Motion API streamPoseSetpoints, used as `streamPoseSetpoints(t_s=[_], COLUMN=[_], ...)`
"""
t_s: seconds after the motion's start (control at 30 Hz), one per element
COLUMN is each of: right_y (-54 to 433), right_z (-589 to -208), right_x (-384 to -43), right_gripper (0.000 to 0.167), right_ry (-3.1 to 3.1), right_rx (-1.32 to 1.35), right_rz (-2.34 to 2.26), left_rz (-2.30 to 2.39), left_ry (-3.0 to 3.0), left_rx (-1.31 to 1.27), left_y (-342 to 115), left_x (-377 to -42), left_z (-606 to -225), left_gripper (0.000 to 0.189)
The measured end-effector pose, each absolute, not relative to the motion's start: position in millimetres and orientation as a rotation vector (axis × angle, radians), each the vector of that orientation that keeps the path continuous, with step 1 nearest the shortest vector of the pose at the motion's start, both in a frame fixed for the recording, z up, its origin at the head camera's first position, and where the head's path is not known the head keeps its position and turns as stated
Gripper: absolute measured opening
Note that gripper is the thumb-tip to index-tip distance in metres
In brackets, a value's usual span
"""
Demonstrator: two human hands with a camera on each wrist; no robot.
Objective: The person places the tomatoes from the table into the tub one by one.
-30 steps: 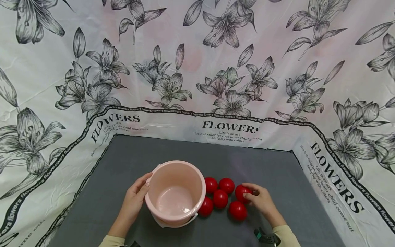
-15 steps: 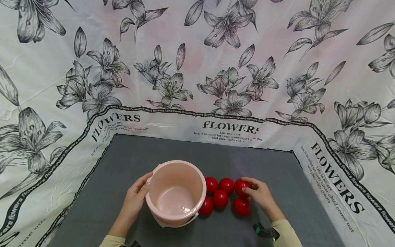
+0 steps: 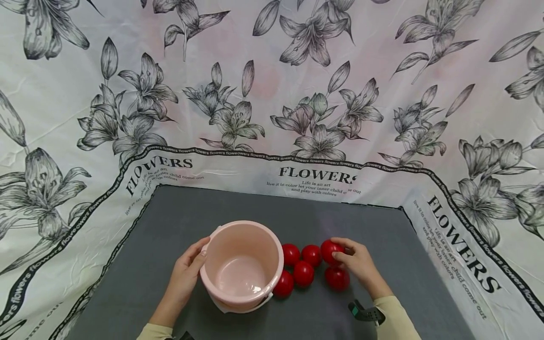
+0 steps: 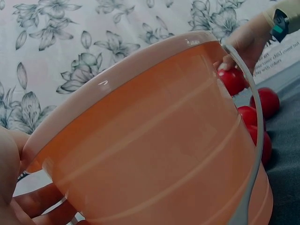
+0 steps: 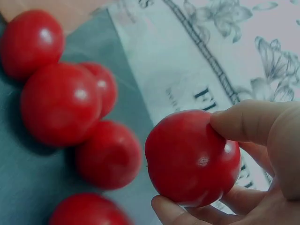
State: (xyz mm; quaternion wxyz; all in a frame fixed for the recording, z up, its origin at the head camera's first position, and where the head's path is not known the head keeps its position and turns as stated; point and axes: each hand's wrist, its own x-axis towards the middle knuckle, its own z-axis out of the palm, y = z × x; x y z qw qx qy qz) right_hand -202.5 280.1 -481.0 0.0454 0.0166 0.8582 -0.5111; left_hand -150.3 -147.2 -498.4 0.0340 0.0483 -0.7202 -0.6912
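Note:
A pale pink bucket [image 3: 248, 241] stands on the dark grey table, its mouth tipped toward the head camera and nothing visible inside. My left hand [image 3: 189, 262] grips its left rim, with the thumb at the edge and fingers against the outer wall [image 4: 140, 140]. To the bucket's right, my right hand [image 3: 359, 262] holds a red tomato [image 5: 192, 159] between thumb and fingers. Just below that hand lies a loose tomato [image 3: 337, 277]. Several more, such as this tomato [image 3: 303, 274], cluster between it and the bucket, the nearest right beside the bucket's wall.
The bucket's white handle [image 4: 255, 117] hangs down along its side. Behind the grey tabletop [image 3: 255, 200] rises a white cloth [image 3: 263, 118] printed with lilies and lettering, which also borders the left and right sides. A dark band [image 3: 366, 315] is on the right wrist.
My right hand has moved slightly away from me with its tomato. The loose tomato below it has rolled to the right and away from me. The left hand and bucket stay put.

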Motion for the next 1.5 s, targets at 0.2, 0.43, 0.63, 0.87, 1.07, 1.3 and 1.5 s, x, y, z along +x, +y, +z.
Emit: streamPoseSetpoints(t_s=[0.2, 0.43, 0.63, 0.87, 1.07, 1.3, 1.5], right_y=[263.9, 228.1, 194.8, 155.6, 120.2, 89.2, 68.0], right_z=[-454.9, -415.5, -378.6, -349.6, -342.7, -357.7, -378.5], right_x=[-211.5, -220.9, -219.4, -216.8, -212.7, -205.9, -195.7], right_gripper=[0.041, 0.037, 0.038, 0.039, 0.038, 0.036, 0.041], right_ry=[2.619, 2.662, 2.668, 2.628, 2.591, 2.545, 2.526], right_rx=[-0.127, -0.396, -0.596, -0.768, -0.858, -0.979, -1.054], right_rz=[-1.565, -1.506, -1.438, -1.345, -1.232, -1.124, -1.02], left_rz=[-2.127, -2.107, -2.112, -2.129, -2.1, -2.093, -2.103], left_ry=[-2.204, -2.221, -2.233, -2.228, -2.25, -2.277, -2.285], left_rx=[0.159, 0.179, 0.177, 0.169, 0.152, 0.156, 0.168], left_y=[-149.0, -149.6, -148.7, -147.6, -147.9, -148.8, -149.5], left_x=[-149.5, -149.5, -150.2, -150.7, -150.9, -152.0, -152.5], left_z=[-499.5, -499.0, -498.5, -498.3, -500.7, -501.2, -500.8], left_gripper=[0.042, 0.042, 0.043, 0.042, 0.043, 0.043, 0.044])
